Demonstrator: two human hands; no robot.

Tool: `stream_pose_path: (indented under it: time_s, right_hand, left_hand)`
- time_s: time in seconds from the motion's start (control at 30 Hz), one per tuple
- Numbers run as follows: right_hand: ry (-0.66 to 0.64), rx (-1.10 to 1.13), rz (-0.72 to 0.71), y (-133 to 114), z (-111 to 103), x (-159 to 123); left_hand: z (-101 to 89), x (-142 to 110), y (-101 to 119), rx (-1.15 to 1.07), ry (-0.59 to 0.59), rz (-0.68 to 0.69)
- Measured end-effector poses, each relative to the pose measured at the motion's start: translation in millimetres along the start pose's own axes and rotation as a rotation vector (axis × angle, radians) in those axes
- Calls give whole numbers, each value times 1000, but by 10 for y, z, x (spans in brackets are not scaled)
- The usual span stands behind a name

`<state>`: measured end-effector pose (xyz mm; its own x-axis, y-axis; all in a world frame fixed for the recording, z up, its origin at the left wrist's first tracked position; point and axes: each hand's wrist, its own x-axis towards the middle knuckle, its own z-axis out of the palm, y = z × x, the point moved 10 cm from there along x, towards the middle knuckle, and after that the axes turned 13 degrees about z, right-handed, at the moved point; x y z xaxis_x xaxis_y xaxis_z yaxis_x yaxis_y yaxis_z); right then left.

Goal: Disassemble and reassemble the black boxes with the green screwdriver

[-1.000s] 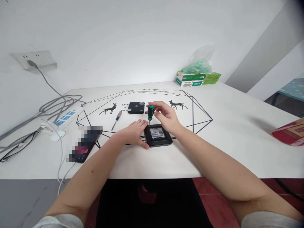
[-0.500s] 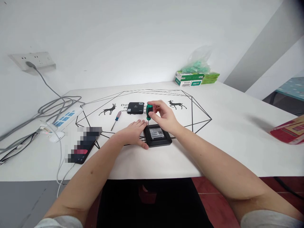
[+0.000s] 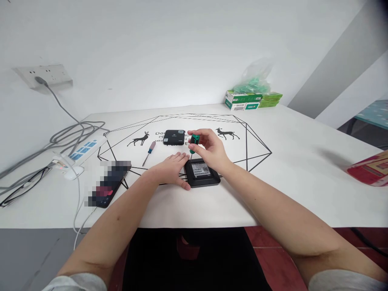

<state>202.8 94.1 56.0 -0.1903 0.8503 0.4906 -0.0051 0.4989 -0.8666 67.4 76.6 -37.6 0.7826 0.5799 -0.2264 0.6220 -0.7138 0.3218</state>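
Observation:
My right hand (image 3: pixel 212 150) is closed around the green and black handle of a screwdriver (image 3: pixel 194 144). The shaft points down at the far left corner of a flat black box (image 3: pixel 205 180) with a white label. Whether the tip sits in a screw is too small to tell. My left hand (image 3: pixel 175 169) lies with fingers stretched out along the box's left edge. Beyond it rests a second small black box (image 3: pixel 173 137) with stickers. A screwdriver with a pink and blue handle (image 3: pixel 151 148) lies on the table to the left.
A phone (image 3: pixel 112 184), partly pixelated, and a white power strip (image 3: pixel 87 150) with coiled grey cables occupy the left side. Green and white cartons (image 3: pixel 244 101) with a plastic bag (image 3: pixel 254 79) on top stand against the wall. A red package (image 3: pixel 368 169) lies at the right edge.
The screwdriver in my right hand has tilted, its handle leaning further right. My left hand keeps its place beside the box.

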Motion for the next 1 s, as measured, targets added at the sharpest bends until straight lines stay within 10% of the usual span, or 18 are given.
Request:
stream_pose_path:
  time_s: [1.0]
  right_hand:
    - [63, -187, -57, 1, -5, -9]
  left_hand:
    - [18, 8, -15, -16, 0, 5]
